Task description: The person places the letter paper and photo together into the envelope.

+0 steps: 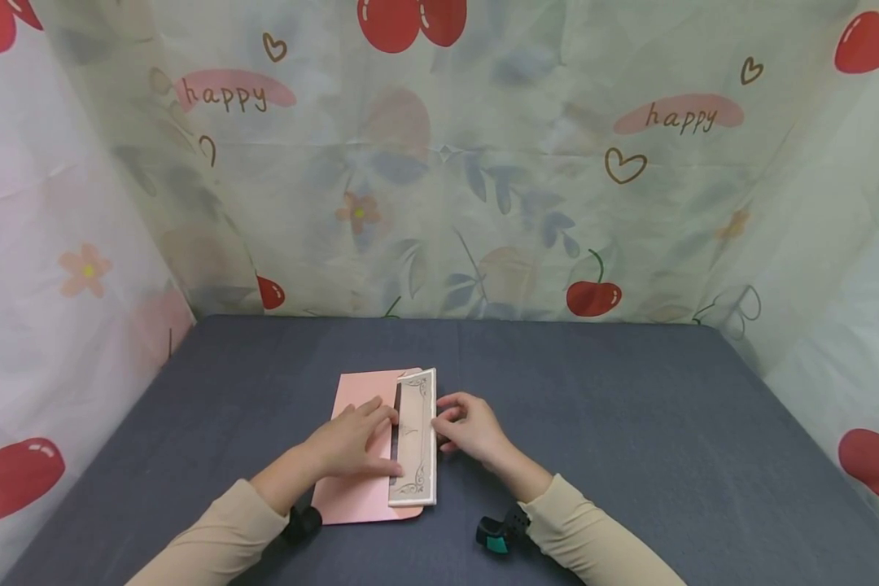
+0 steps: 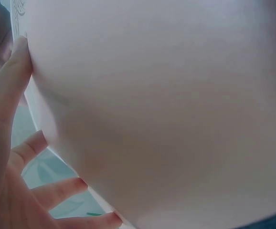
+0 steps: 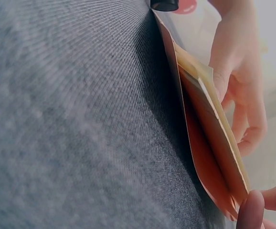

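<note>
A pink folder-like sheet [image 1: 369, 509] lies on the dark tabletop in the head view. On its right side is a cream card-like panel [image 1: 415, 443] with scrollwork corners, tilted up from the pink layer. My left hand [image 1: 347, 446] rests over the pink sheet, fingers spread and tips at the panel's left edge. The right hand [image 1: 476, 427] is at the panel's right edge; in the right wrist view its thumb and finger [image 3: 251, 207] pinch the edge near a corner. Between the layers [image 3: 209, 138] a gap shows there. Whether the panel is loose or a folded flap, I cannot tell.
A dark blue-grey cloth [image 1: 615, 439] covers the table. Patterned curtains [image 1: 447, 203] with cherries and "happy" lettering close off the back and sides. Black wrist devices [image 1: 501, 533] sit at both cuffs.
</note>
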